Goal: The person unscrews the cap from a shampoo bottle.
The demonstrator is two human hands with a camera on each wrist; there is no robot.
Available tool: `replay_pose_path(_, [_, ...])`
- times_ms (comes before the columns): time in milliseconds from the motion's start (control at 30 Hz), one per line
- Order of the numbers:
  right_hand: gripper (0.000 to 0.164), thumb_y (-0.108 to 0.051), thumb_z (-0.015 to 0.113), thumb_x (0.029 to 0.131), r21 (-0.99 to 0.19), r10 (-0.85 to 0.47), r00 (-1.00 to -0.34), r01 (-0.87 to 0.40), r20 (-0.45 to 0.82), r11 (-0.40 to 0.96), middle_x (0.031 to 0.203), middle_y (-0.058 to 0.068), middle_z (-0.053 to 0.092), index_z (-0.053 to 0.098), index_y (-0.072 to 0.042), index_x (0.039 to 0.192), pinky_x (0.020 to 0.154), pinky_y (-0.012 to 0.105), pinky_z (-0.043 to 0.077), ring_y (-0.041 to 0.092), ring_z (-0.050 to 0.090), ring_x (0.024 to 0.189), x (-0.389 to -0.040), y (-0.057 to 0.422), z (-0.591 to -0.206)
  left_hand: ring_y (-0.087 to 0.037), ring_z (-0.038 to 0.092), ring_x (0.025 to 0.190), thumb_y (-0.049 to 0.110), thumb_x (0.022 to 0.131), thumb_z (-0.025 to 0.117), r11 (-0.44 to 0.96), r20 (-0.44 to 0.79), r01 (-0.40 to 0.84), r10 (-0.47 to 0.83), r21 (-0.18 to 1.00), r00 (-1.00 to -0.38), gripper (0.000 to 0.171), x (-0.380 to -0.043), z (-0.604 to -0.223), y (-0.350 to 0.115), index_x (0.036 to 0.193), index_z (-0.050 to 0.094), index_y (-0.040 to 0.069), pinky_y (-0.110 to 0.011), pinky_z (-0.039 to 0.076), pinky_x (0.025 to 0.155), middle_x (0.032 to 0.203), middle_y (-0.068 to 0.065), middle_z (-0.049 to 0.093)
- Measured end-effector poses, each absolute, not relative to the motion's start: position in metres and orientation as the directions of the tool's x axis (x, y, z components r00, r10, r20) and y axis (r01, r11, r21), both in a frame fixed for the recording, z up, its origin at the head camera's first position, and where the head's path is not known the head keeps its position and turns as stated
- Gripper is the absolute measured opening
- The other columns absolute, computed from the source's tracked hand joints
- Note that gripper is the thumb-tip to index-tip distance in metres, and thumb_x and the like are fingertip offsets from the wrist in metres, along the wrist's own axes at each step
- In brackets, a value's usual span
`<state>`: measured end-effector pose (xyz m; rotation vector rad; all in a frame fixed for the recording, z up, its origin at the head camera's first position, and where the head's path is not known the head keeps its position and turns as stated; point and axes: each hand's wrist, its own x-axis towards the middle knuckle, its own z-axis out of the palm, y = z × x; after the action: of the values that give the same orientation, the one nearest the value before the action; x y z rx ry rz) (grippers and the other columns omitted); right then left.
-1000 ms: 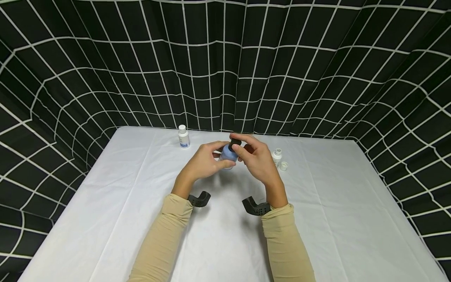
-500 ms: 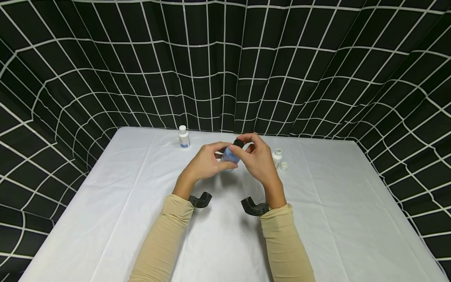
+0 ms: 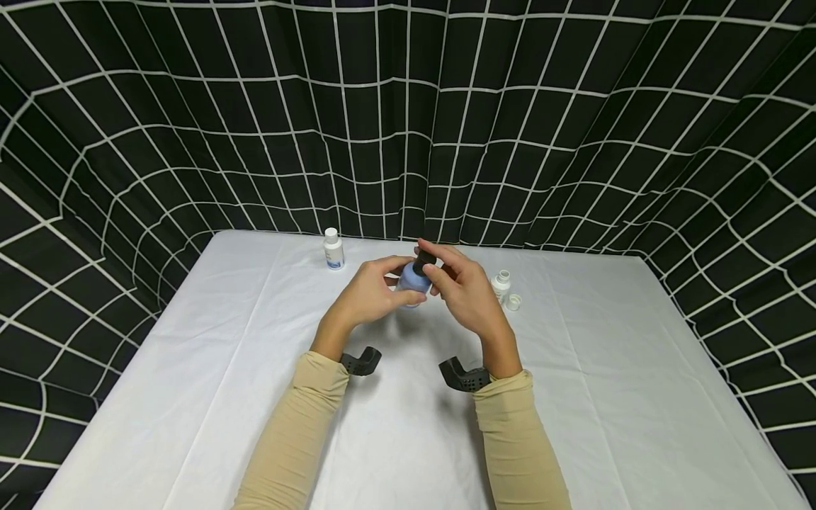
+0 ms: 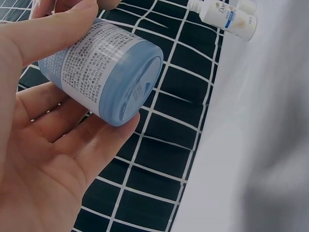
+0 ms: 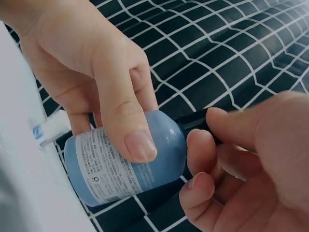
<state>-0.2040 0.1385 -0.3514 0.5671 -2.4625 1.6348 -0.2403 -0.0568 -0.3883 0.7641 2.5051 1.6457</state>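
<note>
Two hands on one bottle: your left hand (image 3: 372, 290) grips the body of the blue bottle (image 4: 130, 77), thumb on one side, fingers on the other; your right hand (image 3: 468, 290) pinches the black cap (image 3: 423, 260) between thumb and fingertips. Bottle sits between the two grips, tilted, neck leaning toward your right-hand pinch, base lifted off the table (image 3: 408, 439). Nothing sits under that base, so your left grip likely carries most of the weight. Fingers hide the cap joint; can't tell how tightly it's seated. For good cap work, I'd lock the left wrist and let only the right fingers turn, short strokes, re-pinching low on the cap, force in line with the neck. Don't lever it sideways. Hold the body firmly but don't squeeze hard; the smooth wall probably slips or flexes. More upright would be safer against spills. Watch your right knuckles: the uncapped white bottle (image 3: 501, 285) is just beyond them on the outer side, loose white cap (image 3: 513, 302) next to it. Capped white bottle (image 3: 334, 251) stands beyond your left grip, out to its left, no conflict.
</note>
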Motion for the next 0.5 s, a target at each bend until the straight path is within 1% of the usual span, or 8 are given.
replay_pose_path(67, [0.045, -0.017, 0.064, 0.101, -0.864, -0.225, -0.925, -0.368, 0.305, 0.343, 0.136, 0.007, 0.064, 0.057, -0.018, 0.146, 0.065, 0.021, 0.048, 0.034, 0.061, 0.074, -0.2039, 0.1394, -0.351, -0.018, 0.067, 0.117, 0.028, 0.082, 0.086, 0.306, 0.226, 0.373, 0.422, 0.876, -0.878, 0.053, -0.2409, -0.3885, -0.0565, 0.131, 0.068, 0.018, -0.035, 0.059, 0.099, 0.131, 0.001, 0.069])
replay_pose_path(133, [0.046, -0.022, 0.069, 0.099, -0.86, -0.192, -0.932, -0.359, 0.308, 0.362, 0.134, 0.006, 0.064, 0.059, -0.02, 0.144, 0.062, 0.021, 0.046, 0.025, 0.059, 0.071, -0.2036, 0.1403, -0.3506, -0.018, 0.068, 0.115, 0.028, 0.082, 0.086, 0.294, 0.229, 0.371, 0.422, 0.881, -0.877, 0.052, -0.2413, -0.3885, -0.0558, 0.131, 0.068, 0.019, -0.034, 0.059, 0.099, 0.13, 0.001, 0.069])
replay_pose_path(233, [0.044, -0.026, 0.075, 0.094, -0.859, -0.132, -0.937, -0.349, 0.323, 0.375, 0.128, 0.005, 0.064, 0.064, -0.017, 0.136, 0.064, 0.021, 0.046, 0.017, 0.057, 0.074, -0.204, 0.1406, -0.351, -0.018, 0.069, 0.113, 0.028, 0.082, 0.086, 0.284, 0.23, 0.371, 0.428, 0.884, -0.874, 0.052, -0.2414, -0.3886, -0.0544, 0.13, 0.068, 0.02, -0.033, 0.059, 0.099, 0.128, 0.002, 0.07])
replay_pose_path(300, [0.041, -0.027, 0.079, 0.091, -0.858, -0.09, -0.937, -0.345, 0.337, 0.381, 0.122, 0.006, 0.064, 0.066, -0.013, 0.128, 0.068, 0.021, 0.047, 0.016, 0.057, 0.081, -0.2044, 0.1398, -0.3519, -0.017, 0.07, 0.111, 0.028, 0.082, 0.087, 0.281, 0.223, 0.368, 0.436, 0.886, -0.872, 0.053, -0.241, -0.3891, -0.0533, 0.13, 0.068, 0.021, -0.033, 0.059, 0.098, 0.127, 0.003, 0.07])
replay_pose_path(400, [0.038, -0.024, 0.082, 0.088, -0.858, -0.05, -0.933, -0.349, 0.357, 0.377, 0.116, 0.008, 0.064, 0.065, -0.007, 0.117, 0.075, 0.023, 0.049, 0.018, 0.058, 0.093, -0.2053, 0.1367, -0.3533, -0.016, 0.07, 0.109, 0.029, 0.082, 0.086, 0.29, 0.218, 0.371, 0.448, 0.882, -0.867, 0.051, -0.2401, -0.3903, -0.0517, 0.129, 0.068, 0.024, -0.033, 0.059, 0.098, 0.126, 0.005, 0.07])
replay_pose_path(500, [0.036, -0.02, 0.083, 0.086, -0.85, -0.031, -0.926, -0.36, 0.377, 0.385, 0.112, 0.01, 0.064, 0.065, -0.005, 0.113, 0.077, 0.022, 0.048, 0.02, 0.057, 0.096, -0.2057, 0.1334, -0.3544, -0.016, 0.07, 0.109, 0.028, 0.082, 0.086, 0.286, 0.224, 0.378, 0.452, 0.88, -0.863, 0.05, -0.2394, -0.3914, -0.0507, 0.128, 0.069, 0.024, -0.035, 0.059, 0.099, 0.125, 0.005, 0.07])
